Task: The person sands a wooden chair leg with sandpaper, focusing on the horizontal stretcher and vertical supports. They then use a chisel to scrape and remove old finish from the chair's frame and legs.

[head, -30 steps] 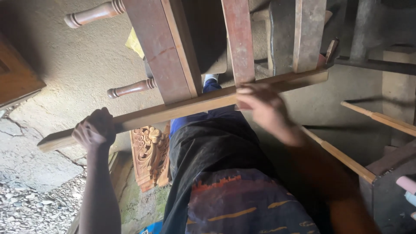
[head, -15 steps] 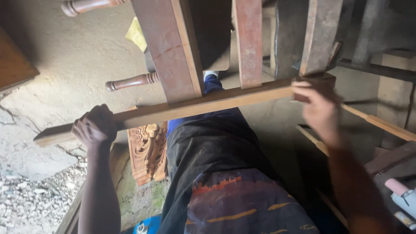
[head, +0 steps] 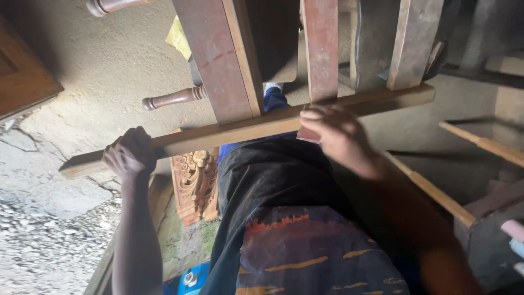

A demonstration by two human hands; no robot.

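Observation:
A long pale wooden batten [head: 229,131] runs slantwise across the view, lying against the lower ends of several reddish-brown upright boards [head: 218,60]. My left hand [head: 130,154] is closed around the batten near its left end. My right hand [head: 335,134] grips the batten near its middle, just below one reddish upright [head: 321,49]. My dark trousers and patterned shirt fill the lower centre.
A carved wooden panel [head: 194,183] stands on the floor below the batten. Two turned wooden legs [head: 172,98] stick out to the left. Thin wooden slats [head: 480,145] lie at the right. A cracked concrete floor [head: 82,82] and gravel [head: 49,246] are at the left.
My right hand slid along the batten out towards its right end, then back to its middle. The left hand kept its grip near the left end.

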